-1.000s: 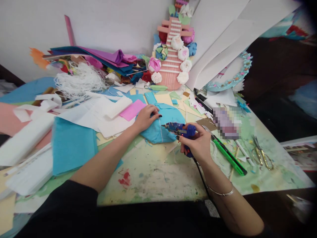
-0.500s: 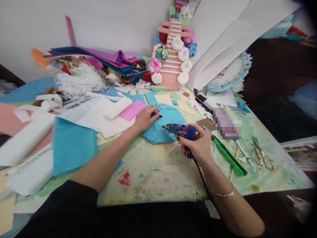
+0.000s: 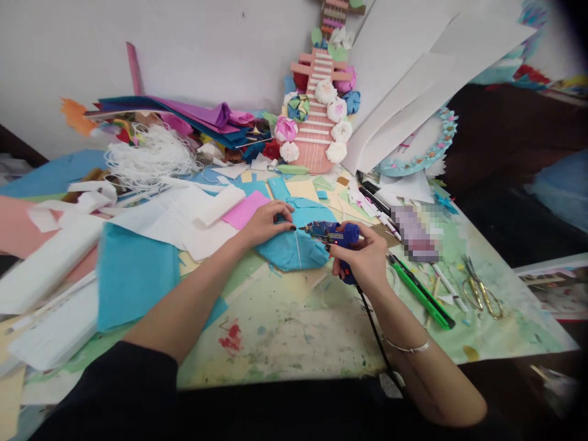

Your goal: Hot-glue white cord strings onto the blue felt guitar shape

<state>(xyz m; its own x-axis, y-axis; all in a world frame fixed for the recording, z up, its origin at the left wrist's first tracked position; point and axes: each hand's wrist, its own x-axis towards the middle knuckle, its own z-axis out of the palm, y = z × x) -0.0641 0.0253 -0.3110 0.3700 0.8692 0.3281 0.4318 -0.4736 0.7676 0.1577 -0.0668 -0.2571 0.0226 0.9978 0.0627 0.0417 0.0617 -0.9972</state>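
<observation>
A blue paper-covered shape point(image 3: 289, 254) lies on the table, its narrow strip pointing to the back. A thin white string point(image 3: 298, 250) runs down over its surface. My left hand point(image 3: 271, 222) rests at the shape's upper left, thumb and fingers pinched at the top end of the string. My right hand point(image 3: 362, 254) is wrapped round a dark blue glue gun point(image 3: 337, 234). The gun's nozzle points left, close to the string's top end and my left fingertips; whether it touches the string is too small to tell.
Blue paper point(image 3: 138, 275), white paper rolls point(image 3: 50, 263) and a heap of white string point(image 3: 151, 153) lie left. A flower-covered pink guitar shape point(image 3: 315, 131) stands behind. A green cutter point(image 3: 420, 291) and gold-handled scissors point(image 3: 481, 291) lie right, with the gun's cable point(image 3: 374, 324) nearer.
The glue gun's nozzle has moved up along the string, towards my left fingertips. My left hand still pinches at the string's top end. The whole view has shifted slightly.
</observation>
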